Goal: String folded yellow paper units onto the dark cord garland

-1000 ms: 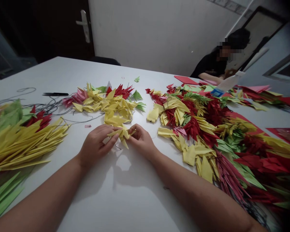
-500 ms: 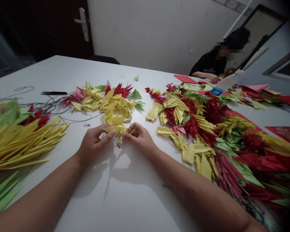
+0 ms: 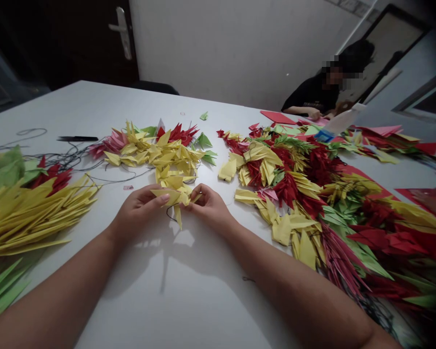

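A yellow folded paper crane (image 3: 180, 198) is held just above the table between my two hands. My left hand (image 3: 140, 206) pinches one wing between thumb and fingers. On the other side, my right hand (image 3: 208, 206) has its fingertips closed on the opposite wing. One pointed end of the crane hangs down toward me, beside a short loop of black cord (image 3: 171, 213). Directly behind lie more yellow folded cranes (image 3: 170, 152), with red, pink and green ones among them.
Strung paper cranes (image 3: 261, 160) in several colours cover the right side. A yellow bundle (image 3: 39, 213) lies at left, near black tweezers (image 3: 77, 138). A plastic bottle (image 3: 339, 123) leans at back right, close to a person in black (image 3: 307, 94) seated at the table (image 3: 167, 300).
The crane's wings are spread wider and its pointed end now hangs lower. My right thumb has moved lower, beneath the wing. The view has shifted slightly.
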Demonstrator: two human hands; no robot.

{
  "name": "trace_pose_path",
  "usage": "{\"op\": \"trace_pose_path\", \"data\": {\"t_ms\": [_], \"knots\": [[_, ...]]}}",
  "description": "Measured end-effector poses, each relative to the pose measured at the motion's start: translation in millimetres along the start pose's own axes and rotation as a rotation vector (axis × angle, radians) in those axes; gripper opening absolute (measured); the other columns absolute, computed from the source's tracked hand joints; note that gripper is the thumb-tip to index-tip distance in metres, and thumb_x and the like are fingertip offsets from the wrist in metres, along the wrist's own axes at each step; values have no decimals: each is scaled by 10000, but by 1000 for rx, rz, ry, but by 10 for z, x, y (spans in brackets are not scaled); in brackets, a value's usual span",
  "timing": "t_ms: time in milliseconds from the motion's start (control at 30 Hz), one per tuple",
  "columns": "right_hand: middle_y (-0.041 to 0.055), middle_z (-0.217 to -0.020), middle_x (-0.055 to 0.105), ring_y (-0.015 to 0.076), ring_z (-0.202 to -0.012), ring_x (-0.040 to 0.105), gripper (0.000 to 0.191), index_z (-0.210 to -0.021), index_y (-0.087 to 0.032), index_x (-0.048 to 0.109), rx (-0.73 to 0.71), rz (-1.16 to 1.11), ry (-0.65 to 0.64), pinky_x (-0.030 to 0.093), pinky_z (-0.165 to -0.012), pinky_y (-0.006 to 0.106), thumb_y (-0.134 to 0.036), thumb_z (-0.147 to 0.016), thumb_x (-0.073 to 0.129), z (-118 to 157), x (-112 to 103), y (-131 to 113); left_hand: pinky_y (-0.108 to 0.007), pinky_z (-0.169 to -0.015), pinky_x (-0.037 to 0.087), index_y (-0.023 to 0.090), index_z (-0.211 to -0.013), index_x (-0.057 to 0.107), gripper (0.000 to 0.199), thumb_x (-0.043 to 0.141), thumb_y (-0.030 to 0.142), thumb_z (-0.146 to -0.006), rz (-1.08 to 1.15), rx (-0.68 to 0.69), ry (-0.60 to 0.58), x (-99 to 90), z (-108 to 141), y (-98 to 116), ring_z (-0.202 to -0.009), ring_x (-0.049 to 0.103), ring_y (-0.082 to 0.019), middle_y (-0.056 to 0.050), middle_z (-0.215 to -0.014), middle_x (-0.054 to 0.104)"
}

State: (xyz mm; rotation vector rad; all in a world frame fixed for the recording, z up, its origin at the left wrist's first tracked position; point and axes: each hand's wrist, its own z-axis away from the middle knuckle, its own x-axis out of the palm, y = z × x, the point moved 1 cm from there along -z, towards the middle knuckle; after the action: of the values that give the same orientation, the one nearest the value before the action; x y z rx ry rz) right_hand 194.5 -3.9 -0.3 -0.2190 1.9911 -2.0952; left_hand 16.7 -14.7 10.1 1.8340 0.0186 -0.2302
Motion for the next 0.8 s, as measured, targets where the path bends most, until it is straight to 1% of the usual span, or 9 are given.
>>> {"op": "trace_pose_path", "data": {"t_ms": [167, 300, 367, 433, 500, 533, 600, 700, 800], "knots": [[-77, -561, 470, 57, -494, 385, 513, -718, -203, 418, -20, 14, -4, 265, -472, 188, -533, -552, 773, -14, -1, 30, -311, -586, 533, 215, -634, 654, 250, 647, 430, -762, 28, -6, -39, -12, -15, 3, -663, 642, -204, -46, -666, 683], [-71, -576, 450, 69, -510, 403, 489, -733, -209, 413, -67, 68, 16, 310, -479, 198, -563, -606, 725, -21, -4, 30, -296, -564, 520, 203, -677, 664, 243, 654, 433, -755, 67, -35, -5, 12, -20, 7, -648, 633, -192, -48, -700, 694], [-28, -685, 511, 100, -604, 486, 408, -779, -211, 446, -196, 173, 104, 398, -541, 228, -543, -690, 667, 0, -13, 15, -281, -546, 508, 191, -678, 643, 253, 653, 433, -750, 74, -39, 64, 15, -35, -4, -629, 625, -182, -43, -679, 686], [41, -878, 560, 156, -809, 555, 295, -874, -209, 506, -432, 377, 247, 469, -692, 294, -462, -765, 615, 51, -19, -18, -274, -559, 506, 185, -706, 626, 245, 650, 425, -744, 72, -48, 161, 9, -54, -21, -644, 632, -182, -35, -678, 686], [85, -1004, 551, 196, -972, 539, 249, -990, -205, 557, -687, 638, 340, 457, -832, 347, -369, -805, 582, 124, -4, -54, -273, -584, 508, 182, -746, 617, 230, 636, 411, -742, 54, -62, 241, 0, -69, -36, -674, 644, -185, -32, -701, 695], [89, -1009, 551, 203, -997, 529, 258, -1039, -206, 573, -792, 765, 349, 439, -868, 358, -342, -820, 570, 161, 12, -70, -271, -595, 508, 180, -752, 613, 220, 627, 400, -742, 35, -61, 260, -2, -72, -38, -682, 646, -184, -29, -705, 694], [75, -967, 561, 200, -974, 528, 282, -1103, -224, 591, -937, 969, 327, 410, -889, 357, -337, -847, 560, 224, 54, -102, -258, -590, 494, 178, -734, 600, 206, 603, 383, -745, -24, -39, 269, -3, -65, -34, -667, 635, -172, -16, -681, 678], [60, -921, 575, 195, -932, 519, 285, -1077, -235, 620, -1021, 1127, 343, 368, -882, 350, -409, -858, 563, 283, 117, -169, -230, -528, 439, 177, -692, 577, 233, 564, 394, -775, -172, 26, 241, 5, -23, -11, -575, 574, -136, 15, -597, 618], [67, -887, 592, 208, -909, 501, 297, -886, -210, 632, -979, 1217, 393, 328, -860, 358, -493, -849, 548, 294, 168, -243, -224, -515, 403, 178, -705, 572, 257, 523, 403, -820, -308, 126, 211, 19, 33, 19, -534, 533, -119, 23, -581, 597]]}}
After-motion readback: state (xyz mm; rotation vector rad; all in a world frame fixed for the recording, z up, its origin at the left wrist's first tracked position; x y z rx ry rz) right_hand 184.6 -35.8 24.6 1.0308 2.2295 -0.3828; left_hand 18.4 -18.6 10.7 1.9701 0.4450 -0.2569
